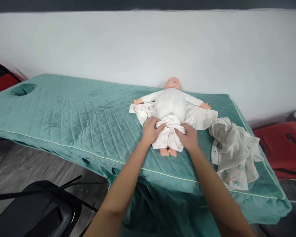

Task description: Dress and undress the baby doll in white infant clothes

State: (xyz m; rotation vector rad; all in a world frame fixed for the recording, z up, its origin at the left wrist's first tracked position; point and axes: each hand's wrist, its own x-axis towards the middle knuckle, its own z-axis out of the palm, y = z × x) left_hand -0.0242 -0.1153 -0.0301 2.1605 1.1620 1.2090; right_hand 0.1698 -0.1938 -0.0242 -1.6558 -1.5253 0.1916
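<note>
Clamping the bunched white garment (pixel 170 135) from both sides, the hands (pixel 150 131) (pixel 190 137) flank the doll's (pixel 172 101) lower body.

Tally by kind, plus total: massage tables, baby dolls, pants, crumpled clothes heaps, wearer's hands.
Green massage table: 1
Baby doll: 1
White pants: 1
Crumpled clothes heap (pieces inside uncountable): 1
Wearer's hands: 2 (left hand, right hand)
Total: 6
</note>
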